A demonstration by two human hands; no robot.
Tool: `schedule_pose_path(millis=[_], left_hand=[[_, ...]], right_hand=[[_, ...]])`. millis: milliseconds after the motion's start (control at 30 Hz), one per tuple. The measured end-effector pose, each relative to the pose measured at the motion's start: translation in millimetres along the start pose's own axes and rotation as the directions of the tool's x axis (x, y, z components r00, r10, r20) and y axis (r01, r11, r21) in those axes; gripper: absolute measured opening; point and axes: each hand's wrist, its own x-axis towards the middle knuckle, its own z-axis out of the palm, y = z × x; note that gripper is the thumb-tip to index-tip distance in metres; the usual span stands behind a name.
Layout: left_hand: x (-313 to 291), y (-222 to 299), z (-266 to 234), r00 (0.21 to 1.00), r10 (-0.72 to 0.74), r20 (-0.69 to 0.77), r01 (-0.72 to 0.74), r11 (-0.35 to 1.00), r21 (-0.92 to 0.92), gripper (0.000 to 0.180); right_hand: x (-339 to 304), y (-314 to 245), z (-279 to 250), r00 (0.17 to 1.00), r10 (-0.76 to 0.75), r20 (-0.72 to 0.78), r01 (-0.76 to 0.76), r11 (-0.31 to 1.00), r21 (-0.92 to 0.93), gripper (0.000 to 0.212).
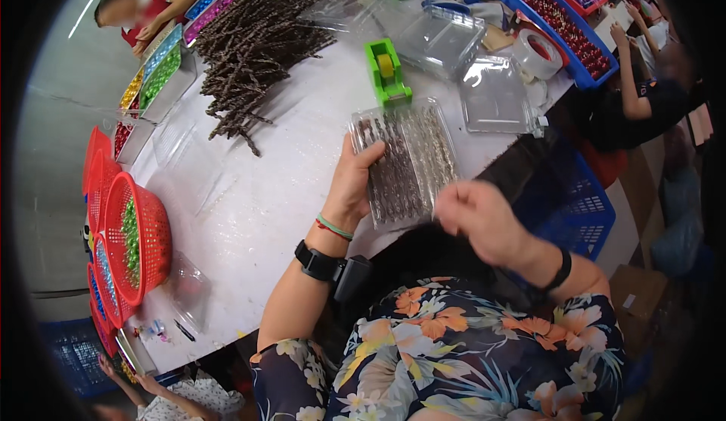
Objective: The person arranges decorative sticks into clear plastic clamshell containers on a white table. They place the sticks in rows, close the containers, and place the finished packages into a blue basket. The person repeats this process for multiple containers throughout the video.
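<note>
A clear plastic box (pixel 409 165) packed with dark brown twisted strands lies tilted in front of me at the table's near edge. My left hand (pixel 351 177) grips its left side, thumb on top and fingers beneath. At the lower right corner of the box is my right hand (pixel 484 220), slightly blurred, with thumb and fingers pinched together; whatever is between them is too small to make out. Just beyond the box stands a bright green tape dispenser (pixel 384 77). A large heap of dark brown twisted strands (pixel 253 46) lies on the table to its left.
Clear plastic boxes (pixel 495 96) lie right of the dispenser, near tape rolls (pixel 538 54). A blue tray of red beads (pixel 556 24) stands at far right, red baskets (pixel 156 232) of beads at left. Other people sit around the white table (pixel 249 247).
</note>
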Motion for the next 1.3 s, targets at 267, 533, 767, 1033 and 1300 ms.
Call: schedule_pose_path(millis=[267,533,767,1033,1300], left_hand=[[8.0,2.0,3.3,1.0,-0.004,0.003,0.004,1.0,-0.011,0.037],[2.4,14.7,2.3,0.995,-0.072,0.074,0.077,0.994,-0.08,0.043],[-1.2,19.9,11.2,0.994,-0.084,0.063,0.091,0.988,-0.122,0.045],[0.8,25.4,11.0,0.996,-0.081,0.045,0.084,0.994,-0.071,0.051],[-3.9,27.1,7.6,0.994,-0.083,0.073,0.092,0.988,-0.127,0.049]], right_hand=[[-60.1,59.7,2.7,0.977,0.208,0.049,-0.213,0.961,0.174,0.02],[-7.1,58.9,1.2,0.989,0.14,-0.045,-0.129,0.973,0.194,0.017],[53.7,101.5,-1.1,0.803,-0.58,-0.137,0.471,0.758,-0.452,0.048],[81.9,102.8,-18.5,0.966,-0.253,0.062,0.037,0.371,0.928,0.042],[109.0,16.0,-37.0,0.982,0.085,0.169,-0.186,0.601,0.777,0.042]])
